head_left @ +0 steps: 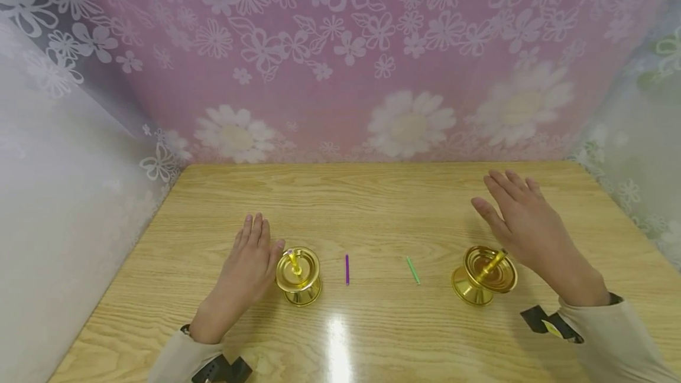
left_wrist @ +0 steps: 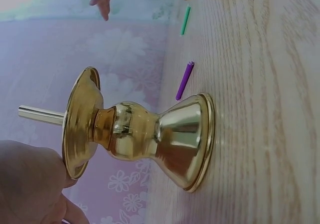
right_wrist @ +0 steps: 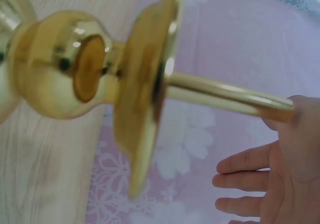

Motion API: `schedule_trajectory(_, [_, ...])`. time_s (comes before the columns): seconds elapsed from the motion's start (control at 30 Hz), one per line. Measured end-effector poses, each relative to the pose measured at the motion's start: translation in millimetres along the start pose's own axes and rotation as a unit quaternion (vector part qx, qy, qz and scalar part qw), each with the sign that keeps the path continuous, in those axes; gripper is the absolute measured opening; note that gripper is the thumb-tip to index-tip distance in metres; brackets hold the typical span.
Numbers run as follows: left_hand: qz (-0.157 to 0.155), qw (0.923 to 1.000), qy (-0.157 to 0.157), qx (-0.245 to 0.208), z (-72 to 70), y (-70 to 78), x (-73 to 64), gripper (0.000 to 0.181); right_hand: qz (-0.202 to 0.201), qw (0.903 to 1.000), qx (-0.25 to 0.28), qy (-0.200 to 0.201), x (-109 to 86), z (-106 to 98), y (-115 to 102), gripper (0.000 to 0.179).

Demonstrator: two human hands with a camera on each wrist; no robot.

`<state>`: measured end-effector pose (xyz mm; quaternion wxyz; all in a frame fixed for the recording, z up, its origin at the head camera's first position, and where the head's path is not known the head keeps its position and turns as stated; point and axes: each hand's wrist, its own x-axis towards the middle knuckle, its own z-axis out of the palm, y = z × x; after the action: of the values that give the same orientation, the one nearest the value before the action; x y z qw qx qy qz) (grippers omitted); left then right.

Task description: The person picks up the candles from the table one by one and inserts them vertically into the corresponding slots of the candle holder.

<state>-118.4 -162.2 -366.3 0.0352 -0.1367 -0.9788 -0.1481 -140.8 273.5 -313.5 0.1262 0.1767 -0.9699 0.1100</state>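
A gold candle holder (head_left: 302, 295), with a wide dish and a thin upright tube, stands on the left side of the table. Beside it is my left hand (head_left: 246, 265), fingers straight, its thumb overlapping the dish rim in the head view. In the left wrist view that hand (left_wrist: 30, 186) is close at the rim of the holder (left_wrist: 131, 132). A matching gold candle holder (head_left: 472, 288) stands on the right. My right hand (head_left: 532, 229) is spread just beyond and right of it, holding nothing. The right wrist view shows its tube (right_wrist: 230, 96) near that hand (right_wrist: 295, 164).
Between the holders, a thin purple stick (head_left: 347, 270) and a thin green stick (head_left: 413, 270) lie apart on the wooden table (head_left: 383, 211). A pink floral wall (head_left: 330, 75) borders the far edge, and pale walls flank the left and right.
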Motion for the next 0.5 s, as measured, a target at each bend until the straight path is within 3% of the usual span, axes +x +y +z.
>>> schedule_trajectory(0.5, [-0.001, 0.9999, 0.004, 0.012, 0.3, 0.2, -0.1, 0.064, 0.007, 0.9997, 0.02, -0.013, 2.9, -6.0, -31.2, 0.069])
